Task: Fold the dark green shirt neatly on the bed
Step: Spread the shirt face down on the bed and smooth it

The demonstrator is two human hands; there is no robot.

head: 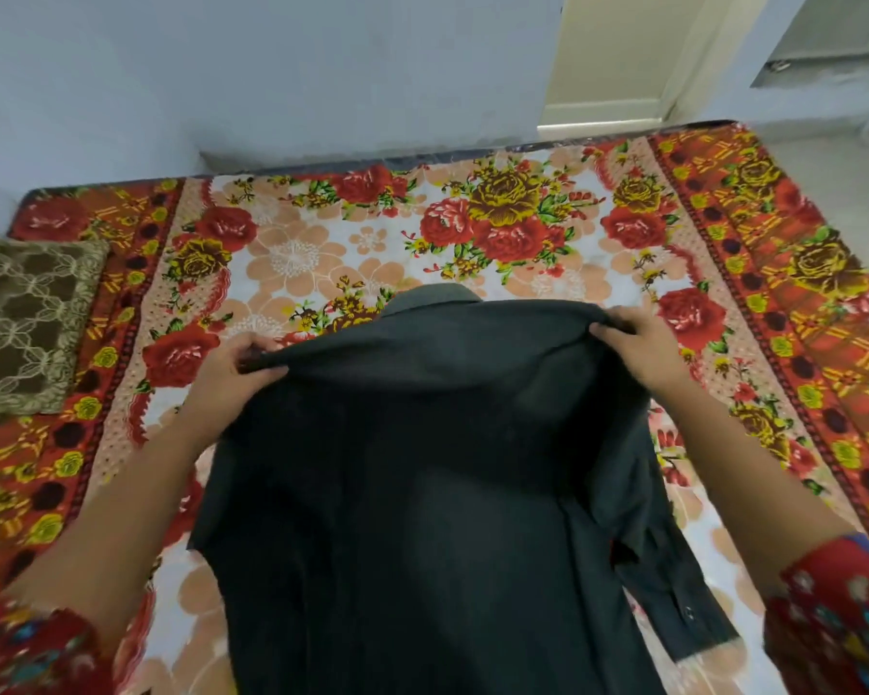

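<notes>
The dark green shirt (422, 469) is stretched out back side up over the bed (322, 243), collar pointing away from me. My left hand (227, 363) pinches its left shoulder. Gripping the right shoulder is my right hand (638, 343), and both shoulders are lifted a little off the sheet. A long sleeve with a buttoned cuff (693, 614) hangs down along the right side. The shirt's lower part runs out of the bottom of the view.
The bed wears a bright floral sheet with red borders. A brown patterned pillow (26, 323) lies at the left edge. A pale wall stands behind the bed, and a doorway (613, 57) opens at the back right.
</notes>
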